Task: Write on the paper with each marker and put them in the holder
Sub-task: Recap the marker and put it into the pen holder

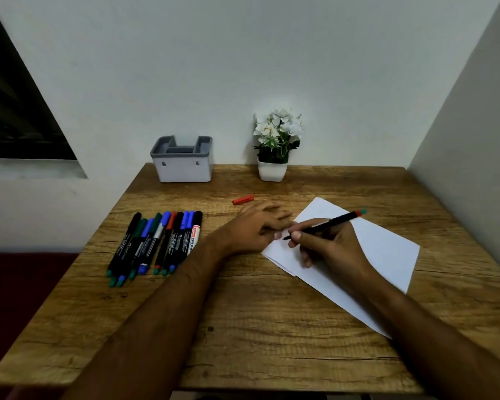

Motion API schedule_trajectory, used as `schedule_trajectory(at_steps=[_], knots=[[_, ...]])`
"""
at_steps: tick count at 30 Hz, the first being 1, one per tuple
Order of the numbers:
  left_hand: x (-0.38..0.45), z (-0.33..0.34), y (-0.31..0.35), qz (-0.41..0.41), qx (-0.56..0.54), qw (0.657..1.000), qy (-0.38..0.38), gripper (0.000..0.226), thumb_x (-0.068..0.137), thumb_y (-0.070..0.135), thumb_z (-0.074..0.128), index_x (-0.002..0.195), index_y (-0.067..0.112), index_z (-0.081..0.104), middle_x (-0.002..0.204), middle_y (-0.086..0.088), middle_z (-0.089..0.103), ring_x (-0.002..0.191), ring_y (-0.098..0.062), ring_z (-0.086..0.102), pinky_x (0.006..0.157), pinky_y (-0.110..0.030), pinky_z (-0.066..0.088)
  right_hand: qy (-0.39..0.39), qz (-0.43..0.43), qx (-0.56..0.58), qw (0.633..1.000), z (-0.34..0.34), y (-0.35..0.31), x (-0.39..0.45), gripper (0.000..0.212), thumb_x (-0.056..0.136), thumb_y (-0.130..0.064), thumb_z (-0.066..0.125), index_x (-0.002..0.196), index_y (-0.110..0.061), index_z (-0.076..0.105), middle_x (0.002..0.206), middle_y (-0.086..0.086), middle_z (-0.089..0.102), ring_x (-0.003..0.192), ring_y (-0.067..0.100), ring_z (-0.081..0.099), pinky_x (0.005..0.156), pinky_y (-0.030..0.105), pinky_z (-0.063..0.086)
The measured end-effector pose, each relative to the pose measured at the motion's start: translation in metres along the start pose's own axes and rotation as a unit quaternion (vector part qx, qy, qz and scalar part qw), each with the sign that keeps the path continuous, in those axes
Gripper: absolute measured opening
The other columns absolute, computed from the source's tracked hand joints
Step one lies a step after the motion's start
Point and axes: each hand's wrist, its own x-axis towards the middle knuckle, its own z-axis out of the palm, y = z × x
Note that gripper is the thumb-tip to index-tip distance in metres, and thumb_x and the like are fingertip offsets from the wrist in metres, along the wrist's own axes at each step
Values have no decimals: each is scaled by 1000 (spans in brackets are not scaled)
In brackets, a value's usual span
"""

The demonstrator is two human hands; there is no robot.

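Grey-rimmed holder (182, 163): contents hidden. Right hand (326, 243) grips uncapped marker (326, 225) on paper (387, 249); left hand (251, 226) flat, fingers straight.

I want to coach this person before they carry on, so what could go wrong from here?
The loose red cap lies on the table beyond the left hand; a nudge might roll it away. The left hand presses only the paper's near corner, so the sheet could pivot as the right hand writes with the marker. The unused markers lie close together and may scatter when one is picked.
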Motion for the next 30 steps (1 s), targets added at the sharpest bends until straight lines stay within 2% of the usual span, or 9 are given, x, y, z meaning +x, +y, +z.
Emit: schedule_trajectory(at_steps=[2, 4, 7, 9, 12, 16, 19, 24, 30], knots=[[0, 0, -2, 2, -5, 1000, 3, 51, 90, 40, 44, 140, 38, 52, 153, 14, 41, 150, -10, 17, 117, -56, 21, -10, -1, -57, 998, 1, -1, 0, 13, 94, -1, 70, 93, -8, 81, 84, 16, 78, 59, 38, 65, 64, 44, 60], [-1, -1, -3, 2, -18, 1000, 0, 49, 92, 42, 43, 140, 38, 50, 153, 14, 40, 150, -9, 15, 119, -52, 19, -15, 17, -119, 993, 7, -1, 2, 12, 93, -3, 71, 93, -10, 80, 82, 13, 78, 65, 34, 72, 74, 47, 64], [0, 0, -3, 7, -12, 1000, -20, 45, 98, 28, 49, 142, 37, 48, 155, 13, 35, 150, -9, 14, 122, -51, 11, -5, 21, -234, 972, 19, 5, 8, 11, 90, -14, 76, 83, -23, 75, 76, -8, 73, 72, 3, 70, 78, 25, 61], [0, 0, -2, 6, -8, 1000, -24, 46, 99, 21, 50, 143, 36, 47, 156, 12, 34, 150, -8, 14, 123, -47, 7, 5, -6, -286, 958, 25, 6, 10, 9, 86, -23, 76, 87, -31, 71, 81, -19, 68, 81, -4, 66, 75, 14, 54], [0, -1, -2, 6, -29, 999, -29, 42, 102, 24, 47, 142, 34, 48, 157, 13, 32, 150, -8, 11, 124, -44, 3, -14, -27, -272, 962, 24, 6, 10, 14, 83, -22, 75, 97, -22, 78, 89, -11, 75, 87, 2, 71, 76, 24, 59], [-1, -1, -4, 11, -32, 998, -44, 44, 100, 33, 39, 144, 31, 47, 158, 11, 30, 151, -8, 7, 123, -45, 0, -16, -54, -273, 960, 22, 4, 9, 12, 82, -11, 76, 91, -17, 81, 86, -11, 77, 86, 1, 70, 74, 17, 56], [-1, 0, -5, 7, -26, 998, -48, 45, 102, 33, 39, 147, 32, 43, 159, 14, 27, 151, -5, 5, 123, -45, 0, -25, -61, -280, 958, 22, 5, 8, 11, 80, -13, 77, 89, -17, 81, 86, -12, 76, 87, 1, 70, 76, 20, 57], [-1, 0, -2, -5, -27, 998, -52, 43, 104, 31, 40, 148, 33, 40, 159, 14, 26, 151, -5, 3, 123, -40, -2, -34, -66, -278, 958, 23, 5, 6, 14, 75, -31, 74, 86, -22, 79, 82, -12, 76, 85, 3, 71, 75, 27, 59], [-1, 0, -2, -5, -30, 998, -54, 43, 105, 33, 39, 148, 34, 39, 159, 15, 26, 151, -5, 3, 123, -40, -4, -47, -58, -274, 959, 25, 5, 6, 5, 81, -22, 80, 82, -26, 78, 80, -13, 75, 83, 6, 71, 71, 25, 58]])
